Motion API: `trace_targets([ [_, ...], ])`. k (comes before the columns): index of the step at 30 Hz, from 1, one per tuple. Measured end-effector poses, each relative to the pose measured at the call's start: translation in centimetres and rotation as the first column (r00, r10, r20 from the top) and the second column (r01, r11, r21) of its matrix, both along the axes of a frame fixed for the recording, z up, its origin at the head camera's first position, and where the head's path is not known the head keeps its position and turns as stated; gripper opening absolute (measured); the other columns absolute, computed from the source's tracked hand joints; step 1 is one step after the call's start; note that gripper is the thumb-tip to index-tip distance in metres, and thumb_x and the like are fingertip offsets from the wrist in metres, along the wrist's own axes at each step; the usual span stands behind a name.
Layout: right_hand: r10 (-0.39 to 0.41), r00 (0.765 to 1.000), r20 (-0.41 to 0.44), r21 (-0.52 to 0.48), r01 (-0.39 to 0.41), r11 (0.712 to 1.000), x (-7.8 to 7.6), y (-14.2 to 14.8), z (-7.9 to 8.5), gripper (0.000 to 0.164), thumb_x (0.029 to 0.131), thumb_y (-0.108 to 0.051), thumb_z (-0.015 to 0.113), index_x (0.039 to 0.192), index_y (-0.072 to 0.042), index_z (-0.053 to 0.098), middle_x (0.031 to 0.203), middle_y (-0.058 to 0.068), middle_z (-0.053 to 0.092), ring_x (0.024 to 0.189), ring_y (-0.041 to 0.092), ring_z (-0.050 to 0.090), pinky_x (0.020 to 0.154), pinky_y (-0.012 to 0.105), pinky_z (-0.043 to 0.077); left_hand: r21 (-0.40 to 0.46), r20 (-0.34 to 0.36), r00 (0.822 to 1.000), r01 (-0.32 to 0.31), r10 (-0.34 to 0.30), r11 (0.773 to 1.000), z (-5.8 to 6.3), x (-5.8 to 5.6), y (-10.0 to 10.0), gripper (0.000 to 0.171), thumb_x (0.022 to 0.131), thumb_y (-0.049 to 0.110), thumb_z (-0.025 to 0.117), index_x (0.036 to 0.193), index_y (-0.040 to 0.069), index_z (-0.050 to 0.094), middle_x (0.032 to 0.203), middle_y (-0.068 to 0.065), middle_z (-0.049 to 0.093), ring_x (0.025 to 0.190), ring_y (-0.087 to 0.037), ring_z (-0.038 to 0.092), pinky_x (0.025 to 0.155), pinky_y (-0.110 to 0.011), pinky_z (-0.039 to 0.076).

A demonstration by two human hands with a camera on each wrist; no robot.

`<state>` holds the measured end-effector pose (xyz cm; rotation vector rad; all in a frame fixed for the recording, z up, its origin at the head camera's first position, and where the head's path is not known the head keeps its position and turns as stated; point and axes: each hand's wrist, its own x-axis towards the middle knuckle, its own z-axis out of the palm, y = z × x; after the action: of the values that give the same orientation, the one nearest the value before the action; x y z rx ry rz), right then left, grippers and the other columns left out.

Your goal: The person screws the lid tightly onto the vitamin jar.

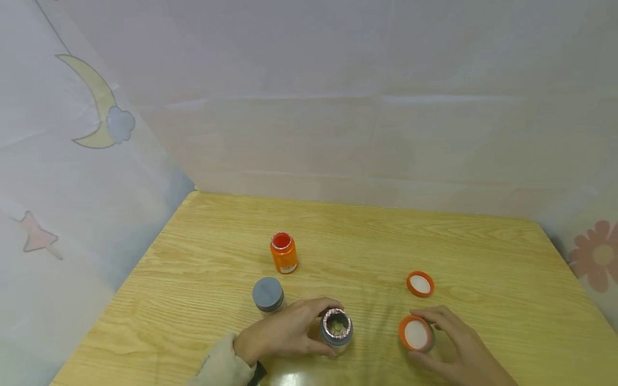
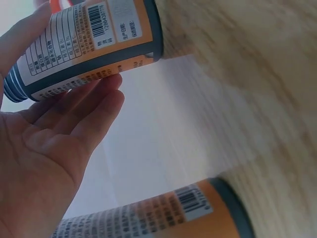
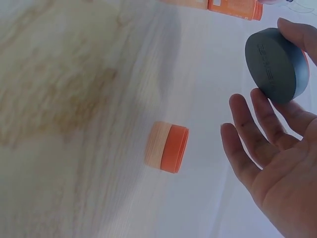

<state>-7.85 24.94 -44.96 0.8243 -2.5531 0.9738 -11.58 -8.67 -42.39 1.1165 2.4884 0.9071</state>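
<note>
My left hand [image 1: 282, 333] grips an open jar [image 1: 336, 336] with a dark grey neck and torn foil round its mouth. Contents too small to name show inside. In the left wrist view the jar [image 2: 94, 47] has an orange and white printed label, with thumb and fingers on opposite sides. Between thumb and fingers, my right hand [image 1: 458, 346] holds a screw lid [image 1: 416, 333], its orange rim and white liner facing up. The right wrist view shows the lid's [image 3: 275, 64] dark grey outside. The lid is apart from the jar, to its right.
A second jar [image 1: 268, 294] with a grey lid on stands left of my left hand. Farther back is an open orange bottle [image 1: 284, 256]. An orange lid [image 1: 420, 284] lies liner up beyond my right hand. A wall cloth borders the wooden table [image 1: 347, 230].
</note>
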Motion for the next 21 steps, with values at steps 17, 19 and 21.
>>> trace_targets([
  [17, 0.004, 1.000, -0.010, -0.037, -0.004, 0.999, 0.14, -0.70, 0.72, 0.073, 0.059, -0.012, 0.094, 0.126, -0.018, 0.064, 0.113, -0.015, 0.060, 0.105, -0.006, 0.055, 0.093, 0.002, 0.037, -0.011, 0.049, 0.997, -0.064, 0.064, 0.998, -0.81, 0.36, 0.14, 0.067, 0.081, 0.037, 0.081, 0.137, 0.017, 0.051, 0.130, 0.009, 0.064, 0.121, -0.004, 0.059, 0.105, -0.024, 0.048],
  [19, 0.007, 1.000, -0.006, -0.055, -0.007, 0.998, 0.19, -0.75, 0.70, 0.073, 0.060, -0.012, 0.094, 0.127, -0.018, 0.063, 0.116, -0.013, 0.063, 0.109, -0.007, 0.054, 0.095, 0.001, 0.035, -0.007, 0.050, 0.997, -0.065, 0.065, 0.998, -0.87, 0.40, 0.14, 0.066, 0.081, 0.037, 0.081, 0.137, 0.017, 0.052, 0.130, 0.009, 0.065, 0.121, -0.004, 0.059, 0.104, -0.024, 0.048],
  [21, -0.003, 1.000, 0.013, -0.071, 0.004, 0.997, 0.32, -0.83, 0.65, 0.073, 0.061, -0.013, 0.093, 0.127, -0.017, 0.063, 0.118, -0.013, 0.065, 0.112, -0.010, 0.053, 0.096, 0.000, 0.033, -0.006, 0.053, 0.996, -0.069, 0.069, 0.998, -0.89, 0.44, 0.14, 0.066, 0.081, 0.037, 0.081, 0.136, 0.017, 0.052, 0.130, 0.009, 0.065, 0.121, -0.005, 0.059, 0.105, -0.024, 0.048],
])
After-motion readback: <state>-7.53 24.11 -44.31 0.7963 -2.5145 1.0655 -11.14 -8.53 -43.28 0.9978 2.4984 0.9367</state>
